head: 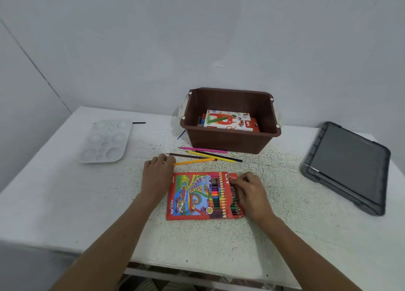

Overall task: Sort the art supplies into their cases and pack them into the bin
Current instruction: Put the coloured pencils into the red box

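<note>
Five loose pencils lie on the worktop (87, 214) just ahead of us: a pink pencil (203, 149), a brown pencil (188, 156), a yellow pencil (211, 156), a black pencil (221, 157) and an orange pencil (192, 162), all fanned together between the pencil box (192, 196) and the bin (232, 135). Our pencil box lies flat in the middle, red with a bright printed cover, its right end open so that a row of coloured pencils shows. Our right hand (252, 194) rests on that open end, fingers curled narrowly over the pencils there; whether they pinch one we cannot tell. Our left hand (158, 176) lies palm down beside the box's left corner, fingers closed loosely at the tip of the orange pencil, seemingly touching it. Behind the loose pencils stands the brown bin, holding a box of oil pastels (228, 120). A blue pencil (181, 134) leans by the bin's left side. Far left lies a white paint palette (105, 141) with a short black stick (139, 122) beside it; far right lies a grey tablet (348, 167).
</note>
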`<action>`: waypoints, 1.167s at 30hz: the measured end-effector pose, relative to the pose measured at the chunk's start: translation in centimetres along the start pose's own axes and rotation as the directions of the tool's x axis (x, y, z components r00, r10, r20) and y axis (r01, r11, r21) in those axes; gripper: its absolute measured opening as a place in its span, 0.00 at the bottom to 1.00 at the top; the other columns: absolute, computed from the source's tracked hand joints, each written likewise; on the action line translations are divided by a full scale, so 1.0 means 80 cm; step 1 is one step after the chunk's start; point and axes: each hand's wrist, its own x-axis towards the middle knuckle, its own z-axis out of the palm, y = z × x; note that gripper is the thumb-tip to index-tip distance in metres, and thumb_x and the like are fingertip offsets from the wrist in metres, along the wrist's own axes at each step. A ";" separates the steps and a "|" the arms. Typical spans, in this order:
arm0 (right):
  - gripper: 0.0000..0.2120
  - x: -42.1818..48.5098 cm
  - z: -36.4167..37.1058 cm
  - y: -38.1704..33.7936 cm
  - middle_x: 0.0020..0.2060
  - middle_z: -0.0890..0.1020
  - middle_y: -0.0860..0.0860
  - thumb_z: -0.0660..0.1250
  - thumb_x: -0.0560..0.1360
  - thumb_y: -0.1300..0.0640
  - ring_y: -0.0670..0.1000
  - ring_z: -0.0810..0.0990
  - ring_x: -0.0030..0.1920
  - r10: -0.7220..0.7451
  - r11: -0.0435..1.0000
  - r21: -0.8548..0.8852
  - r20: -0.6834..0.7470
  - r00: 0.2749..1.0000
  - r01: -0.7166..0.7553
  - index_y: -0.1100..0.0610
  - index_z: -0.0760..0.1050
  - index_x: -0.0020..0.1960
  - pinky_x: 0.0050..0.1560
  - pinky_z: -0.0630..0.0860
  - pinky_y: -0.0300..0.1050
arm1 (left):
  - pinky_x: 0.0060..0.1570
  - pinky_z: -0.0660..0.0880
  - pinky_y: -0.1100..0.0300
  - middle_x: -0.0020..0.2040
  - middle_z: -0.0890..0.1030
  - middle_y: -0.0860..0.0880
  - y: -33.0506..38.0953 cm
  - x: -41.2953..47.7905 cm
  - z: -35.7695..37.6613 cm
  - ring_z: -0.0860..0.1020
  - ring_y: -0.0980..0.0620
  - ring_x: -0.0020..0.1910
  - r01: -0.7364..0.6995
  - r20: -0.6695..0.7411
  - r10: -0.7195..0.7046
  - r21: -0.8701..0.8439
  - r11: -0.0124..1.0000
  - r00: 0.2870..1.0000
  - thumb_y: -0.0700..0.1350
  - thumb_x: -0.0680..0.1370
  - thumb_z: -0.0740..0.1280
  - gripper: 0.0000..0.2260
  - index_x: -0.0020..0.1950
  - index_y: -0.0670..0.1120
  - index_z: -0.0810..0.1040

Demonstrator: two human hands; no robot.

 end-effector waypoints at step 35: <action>0.09 0.005 -0.040 0.000 0.42 0.80 0.53 0.72 0.73 0.67 0.51 0.74 0.42 -0.089 0.990 -0.116 -0.051 0.995 0.083 0.62 0.82 0.53 0.42 0.67 0.41 | 0.53 0.78 0.52 0.52 0.80 0.53 0.038 -0.038 0.006 0.79 0.53 0.51 0.048 0.070 -0.008 -0.595 0.802 0.998 0.54 0.76 0.71 0.14 0.57 0.48 0.78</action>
